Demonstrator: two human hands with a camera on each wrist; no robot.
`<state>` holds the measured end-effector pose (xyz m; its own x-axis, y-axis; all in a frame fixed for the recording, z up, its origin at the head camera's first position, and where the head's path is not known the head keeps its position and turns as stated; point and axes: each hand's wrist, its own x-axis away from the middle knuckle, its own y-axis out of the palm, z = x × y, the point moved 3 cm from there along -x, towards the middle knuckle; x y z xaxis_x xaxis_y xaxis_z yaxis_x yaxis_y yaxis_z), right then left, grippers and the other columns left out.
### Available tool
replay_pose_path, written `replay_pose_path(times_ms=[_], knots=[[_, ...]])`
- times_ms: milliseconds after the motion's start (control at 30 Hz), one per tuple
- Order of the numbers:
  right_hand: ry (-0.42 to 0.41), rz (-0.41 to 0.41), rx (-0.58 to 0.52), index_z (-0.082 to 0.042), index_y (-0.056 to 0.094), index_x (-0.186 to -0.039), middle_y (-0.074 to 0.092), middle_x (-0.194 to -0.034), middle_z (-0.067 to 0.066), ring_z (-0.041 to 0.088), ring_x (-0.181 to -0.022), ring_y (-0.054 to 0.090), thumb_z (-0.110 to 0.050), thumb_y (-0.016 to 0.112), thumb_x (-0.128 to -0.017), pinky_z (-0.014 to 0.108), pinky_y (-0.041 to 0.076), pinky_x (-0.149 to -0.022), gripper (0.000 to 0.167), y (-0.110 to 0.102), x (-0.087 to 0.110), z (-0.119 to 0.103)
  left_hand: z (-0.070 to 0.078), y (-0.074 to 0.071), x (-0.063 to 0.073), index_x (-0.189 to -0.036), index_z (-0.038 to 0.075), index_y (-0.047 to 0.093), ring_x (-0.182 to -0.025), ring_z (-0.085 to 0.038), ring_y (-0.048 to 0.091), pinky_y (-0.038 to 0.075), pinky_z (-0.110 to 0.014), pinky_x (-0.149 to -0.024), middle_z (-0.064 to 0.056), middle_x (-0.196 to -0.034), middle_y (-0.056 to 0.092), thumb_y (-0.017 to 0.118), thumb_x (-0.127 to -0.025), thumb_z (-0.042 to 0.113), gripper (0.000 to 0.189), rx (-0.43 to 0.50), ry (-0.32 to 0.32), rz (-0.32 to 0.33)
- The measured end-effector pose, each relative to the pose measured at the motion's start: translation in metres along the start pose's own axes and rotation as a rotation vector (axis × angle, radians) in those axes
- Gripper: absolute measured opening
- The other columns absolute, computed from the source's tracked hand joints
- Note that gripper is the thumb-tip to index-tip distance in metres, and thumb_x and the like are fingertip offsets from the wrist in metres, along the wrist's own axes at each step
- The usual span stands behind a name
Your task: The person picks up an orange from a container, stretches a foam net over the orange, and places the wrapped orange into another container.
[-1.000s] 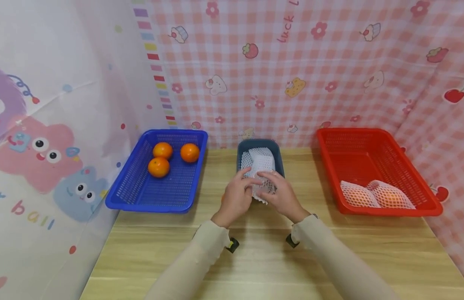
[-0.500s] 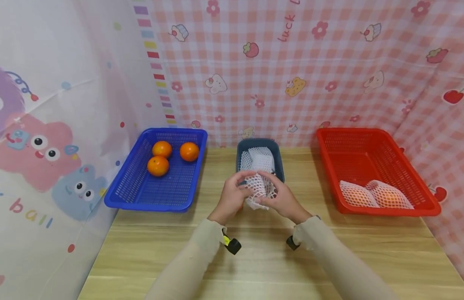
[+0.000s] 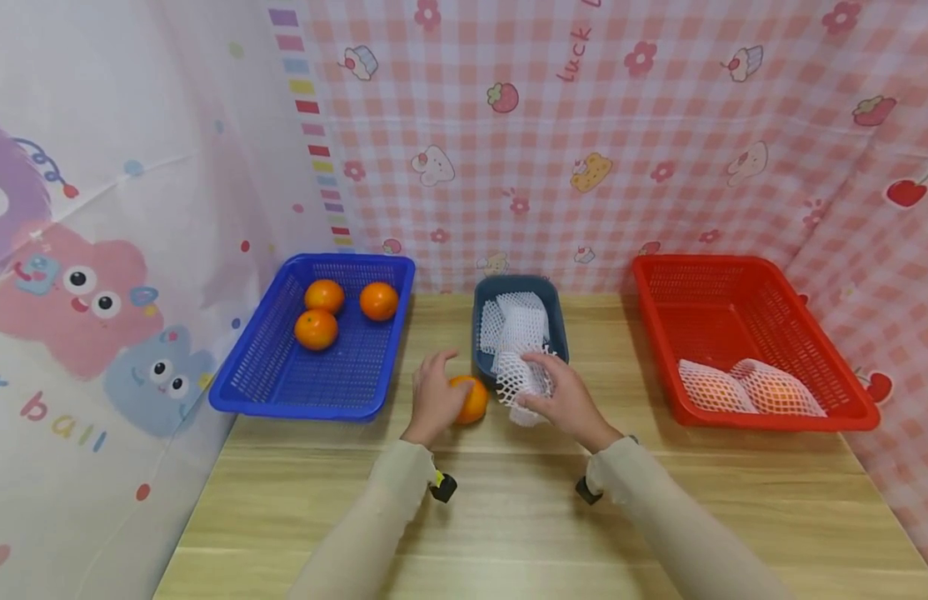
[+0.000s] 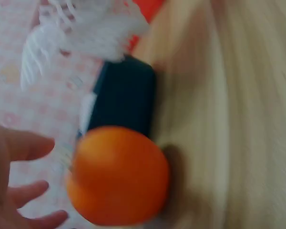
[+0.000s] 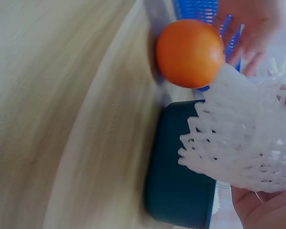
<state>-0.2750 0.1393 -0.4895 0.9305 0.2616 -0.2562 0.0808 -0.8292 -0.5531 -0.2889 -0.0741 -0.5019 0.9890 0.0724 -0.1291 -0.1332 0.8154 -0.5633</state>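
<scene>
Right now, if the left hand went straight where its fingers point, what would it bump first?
Probably the nearby orange. The left hand points its fingers toward it, but depth is unclear.

Right hand (image 5: 271,212) holds a white foam net (image 5: 233,133), jagged edge extending away from the grip. Dark teal box (image 5: 174,167) stands near the grip, partly hidden by the net. Farther from the grip: one orange (image 5: 188,53) on the wooden table (image 5: 76,114), blurred left hand (image 5: 255,24) near it, blue basket (image 5: 198,8) behind, partly visible.
</scene>
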Motion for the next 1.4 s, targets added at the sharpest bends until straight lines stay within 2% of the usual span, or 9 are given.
replay_pose_path(times_ms=[67, 133, 400, 500, 667, 900, 1100, 1200, 1400], knots=[[0.009, -0.002, 0.024, -0.006, 0.057, -0.130, 0.054, -0.134, 0.014, 0.032, -0.125, 0.047, -0.013, 0.083, -0.077, 0.050, 0.032, -0.107, 0.060, 0.001, 0.001, 0.003, -0.010, 0.003, -0.001, -0.135, 0.005, 0.054, -0.121, -0.040, 0.042, 0.033, -0.050, -0.102, -0.019, -0.131, 0.053, 0.075, -0.079, 0.019, 0.061, -0.063, -0.045, -0.055], [0.024, -0.005, 0.042, -0.007, 0.057, -0.131, 0.054, -0.135, 0.014, 0.032, -0.125, 0.047, -0.015, 0.083, -0.077, 0.051, 0.032, -0.108, 0.060, 0.001, 0.002, 0.006, -0.016, 0.006, 0.000, -0.139, 0.006, 0.050, -0.122, -0.041, 0.042, 0.034, -0.050, -0.103, -0.021, -0.133, 0.051, 0.076, -0.079, 0.024, 0.068, -0.075, -0.083, -0.118], [0.045, -0.013, 0.031, -0.005, 0.055, -0.134, 0.050, -0.140, 0.013, 0.032, -0.130, 0.043, -0.015, 0.083, -0.078, 0.052, 0.030, -0.109, 0.063, 0.003, 0.004, 0.013, -0.024, 0.015, 0.002, -0.144, 0.008, 0.044, -0.118, -0.037, 0.050, 0.039, -0.050, -0.101, -0.019, -0.137, 0.051, 0.077, -0.081, 0.036, 0.077, -0.011, -0.153, -0.285], [0.044, -0.012, 0.034, -0.007, 0.054, -0.134, 0.050, -0.140, 0.013, 0.033, -0.131, 0.042, -0.014, 0.083, -0.078, 0.053, 0.030, -0.108, 0.063, 0.004, 0.004, 0.016, -0.025, 0.015, 0.003, -0.142, 0.008, 0.045, -0.112, -0.032, 0.053, 0.042, -0.047, -0.098, -0.017, -0.134, 0.053, 0.077, -0.081, 0.037, 0.075, 0.008, -0.181, -0.310], [0.060, -0.023, 0.047, -0.010, 0.054, -0.135, 0.049, -0.141, 0.012, 0.032, -0.131, 0.042, -0.015, 0.082, -0.079, 0.052, 0.030, -0.108, 0.064, 0.006, 0.005, 0.021, -0.026, 0.011, 0.001, -0.138, 0.006, 0.050, -0.108, -0.029, 0.055, 0.044, -0.044, -0.097, -0.013, -0.130, 0.056, 0.082, -0.076, 0.029, 0.074, 0.145, -0.154, -0.265], [0.086, -0.034, 0.053, -0.011, 0.052, -0.137, 0.048, -0.142, 0.010, 0.030, -0.131, 0.041, -0.018, 0.081, -0.080, 0.052, 0.030, -0.109, 0.064, 0.008, 0.006, 0.024, -0.004, -0.004, -0.002, -0.139, 0.012, 0.046, -0.107, -0.031, 0.054, 0.046, -0.043, -0.094, -0.015, -0.126, 0.049, 0.082, -0.077, 0.022, 0.072, 0.445, -0.159, -0.191], [0.093, -0.040, 0.051, -0.011, 0.051, -0.137, 0.048, -0.142, 0.010, 0.030, -0.132, 0.041, -0.017, 0.081, -0.081, 0.053, 0.030, -0.109, 0.064, 0.009, 0.006, 0.021, 0.021, -0.011, 0.001, -0.144, 0.008, 0.041, -0.115, -0.030, 0.052, 0.043, -0.040, -0.099, -0.015, -0.137, 0.045, 0.078, -0.081, 0.019, 0.074, 0.654, -0.137, -0.156], [0.090, -0.035, 0.057, -0.011, 0.052, -0.137, 0.049, -0.141, 0.010, 0.030, -0.130, 0.043, -0.017, 0.081, -0.080, 0.053, 0.031, -0.108, 0.064, 0.011, 0.005, 0.018, 0.033, -0.008, 0.005, -0.143, 0.003, 0.043, -0.117, -0.029, 0.052, 0.041, -0.039, -0.102, -0.016, -0.136, 0.049, 0.076, -0.083, 0.015, 0.069, 0.772, -0.106, -0.200], [0.010, -0.003, 0.046, -0.011, 0.053, -0.136, 0.055, -0.132, 0.007, 0.026, -0.119, 0.051, -0.013, 0.082, -0.079, 0.053, 0.039, -0.102, 0.064, 0.014, 0.003, 0.010, 0.045, 0.005, 0.015, -0.140, 0.006, 0.050, -0.115, -0.025, 0.053, 0.041, -0.038, -0.102, -0.011, -0.129, 0.057, 0.073, -0.086, 0.022, 0.061, 0.821, -0.063, -0.364]])
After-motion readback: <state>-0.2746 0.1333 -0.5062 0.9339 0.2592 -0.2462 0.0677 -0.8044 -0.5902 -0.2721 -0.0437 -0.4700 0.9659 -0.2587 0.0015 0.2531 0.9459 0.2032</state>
